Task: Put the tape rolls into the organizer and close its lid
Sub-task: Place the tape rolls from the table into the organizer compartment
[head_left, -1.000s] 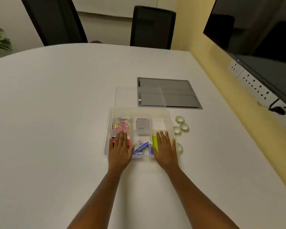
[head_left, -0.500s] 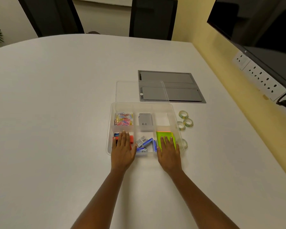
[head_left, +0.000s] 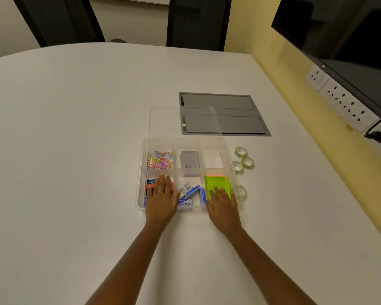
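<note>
A clear plastic organizer [head_left: 227, 150] with several compartments sits on the white table. Its clear lid [head_left: 163, 122] lies flat just behind it. Several clear tape rolls lie on the table to the organizer's right: one [head_left: 240, 151] farthest back, two [head_left: 247, 162] [head_left: 237, 167] side by side, one [head_left: 241, 192] nearest me. My left hand [head_left: 161, 198] lies flat, palm down, over the front left compartment. My right hand [head_left: 222, 202] lies flat over the front right compartment's green sticky notes [head_left: 216, 182]. Neither hand holds anything.
The organizer holds coloured paper clips [head_left: 160, 159], a grey box [head_left: 189, 162] and blue staple boxes [head_left: 190, 191]; its back right compartment is bare. A grey cable hatch [head_left: 240, 113] is set in the table behind. A wall with sockets [head_left: 343, 104] and a dark screen runs along the right.
Both hands have slid back toward me along the organizer's front, uncovering more of the green notes. The camera has tilted downward slightly.
</note>
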